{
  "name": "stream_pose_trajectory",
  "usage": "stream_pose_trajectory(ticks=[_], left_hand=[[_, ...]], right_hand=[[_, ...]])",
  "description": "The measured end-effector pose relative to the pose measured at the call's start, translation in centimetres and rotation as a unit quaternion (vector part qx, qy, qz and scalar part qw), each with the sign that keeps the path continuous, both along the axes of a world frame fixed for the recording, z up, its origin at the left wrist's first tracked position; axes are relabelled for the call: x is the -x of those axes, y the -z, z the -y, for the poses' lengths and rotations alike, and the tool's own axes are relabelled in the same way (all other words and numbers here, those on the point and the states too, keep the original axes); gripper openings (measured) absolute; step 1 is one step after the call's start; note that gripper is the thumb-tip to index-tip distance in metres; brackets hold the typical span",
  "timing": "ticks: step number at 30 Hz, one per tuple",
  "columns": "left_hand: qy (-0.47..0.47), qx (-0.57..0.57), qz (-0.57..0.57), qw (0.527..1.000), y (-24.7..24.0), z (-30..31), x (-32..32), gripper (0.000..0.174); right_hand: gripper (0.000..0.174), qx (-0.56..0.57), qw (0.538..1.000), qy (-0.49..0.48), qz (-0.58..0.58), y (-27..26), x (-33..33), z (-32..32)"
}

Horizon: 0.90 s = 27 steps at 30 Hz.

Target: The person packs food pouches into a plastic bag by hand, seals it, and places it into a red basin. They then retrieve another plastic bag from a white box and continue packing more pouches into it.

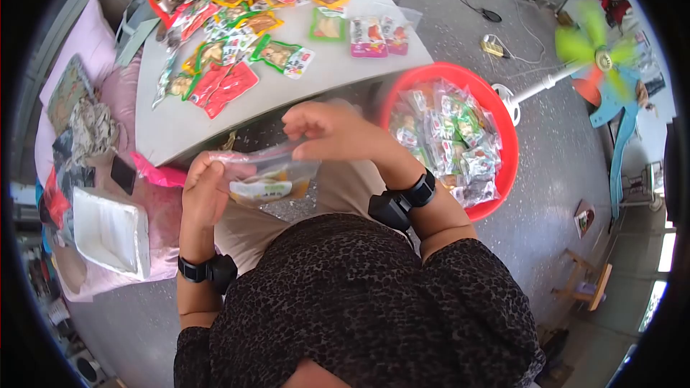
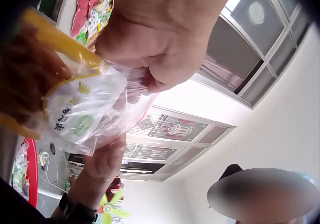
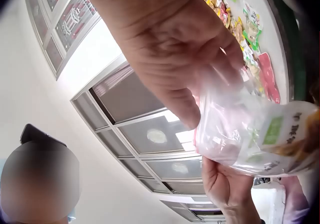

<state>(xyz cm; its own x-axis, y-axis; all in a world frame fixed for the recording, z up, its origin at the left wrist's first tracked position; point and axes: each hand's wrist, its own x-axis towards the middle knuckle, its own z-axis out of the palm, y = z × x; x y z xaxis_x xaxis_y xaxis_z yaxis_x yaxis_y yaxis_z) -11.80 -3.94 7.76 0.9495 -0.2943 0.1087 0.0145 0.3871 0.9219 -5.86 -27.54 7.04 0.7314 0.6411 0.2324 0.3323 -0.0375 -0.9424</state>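
Note:
In the head view, a clear plastic bag (image 1: 277, 167) with a yellow-edged, white-labelled food packet (image 1: 260, 190) inside is stretched in front of the lap. My left hand (image 1: 203, 190) pinches its left end between thumb and fingers. At the bag's upper right end is my right hand (image 1: 336, 133), thumb held apart from loosely bent fingers. Up close in the right wrist view, the right hand (image 3: 175, 53) overlaps the bag's edge with blurred fingertips. The left wrist view shows the left hand (image 2: 155, 38) gripping gathered film above the packet's label.
Bright food packets (image 1: 244, 7) are heaped on the white table (image 1: 287, 90). Two pink-and-white bagged packs (image 1: 377, 36) lie near its right corner. A red tub (image 1: 507, 154) full of bagged packets stands at the right, beside a green-bladed fan (image 1: 600, 57). At left is a white foam box (image 1: 111, 233).

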Motion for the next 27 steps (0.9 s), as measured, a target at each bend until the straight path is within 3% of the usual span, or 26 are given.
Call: stream_pose_trajectory(ticks=[3,7,10,13,18,21,24,27], left_hand=[[0.043,-0.005,-0.012,0.999,0.4,1.2,0.0,0.020],[0.069,0.005,-0.031,0.997,0.6,2.7,-0.8,0.020],[0.088,0.000,-0.051,0.995,1.2,3.1,-1.5,0.019],[0.105,-0.053,-0.031,0.993,3.5,2.3,-2.8,0.018],[0.098,-0.091,-0.078,0.988,4.3,1.9,-4.0,0.015],[0.089,-0.117,-0.122,0.982,6.5,0.3,-4.7,0.014],[0.058,-0.136,-0.197,0.969,9.0,-1.0,-4.6,0.012],[0.058,-0.153,-0.244,0.956,11.5,-2.3,-4.4,0.012]], right_hand=[[0.044,0.124,0.988,-0.079,0.044,-2.2,0.9,0.4],[0.021,0.205,0.971,-0.072,0.095,-2.4,1.4,0.7],[0.014,0.142,0.986,-0.043,0.073,-1.2,1.4,1.5],[0.013,0.160,0.984,-0.037,0.073,-1.4,1.5,3.3],[0.009,0.170,0.968,0.118,0.142,-2.4,1.6,10.6],[0.011,0.073,0.979,0.180,-0.061,-1.7,1.8,16.6],[0.009,0.077,0.925,0.319,-0.191,0.6,1.8,21.8],[0.009,0.177,0.877,0.390,-0.217,5.4,0.7,28.4]])
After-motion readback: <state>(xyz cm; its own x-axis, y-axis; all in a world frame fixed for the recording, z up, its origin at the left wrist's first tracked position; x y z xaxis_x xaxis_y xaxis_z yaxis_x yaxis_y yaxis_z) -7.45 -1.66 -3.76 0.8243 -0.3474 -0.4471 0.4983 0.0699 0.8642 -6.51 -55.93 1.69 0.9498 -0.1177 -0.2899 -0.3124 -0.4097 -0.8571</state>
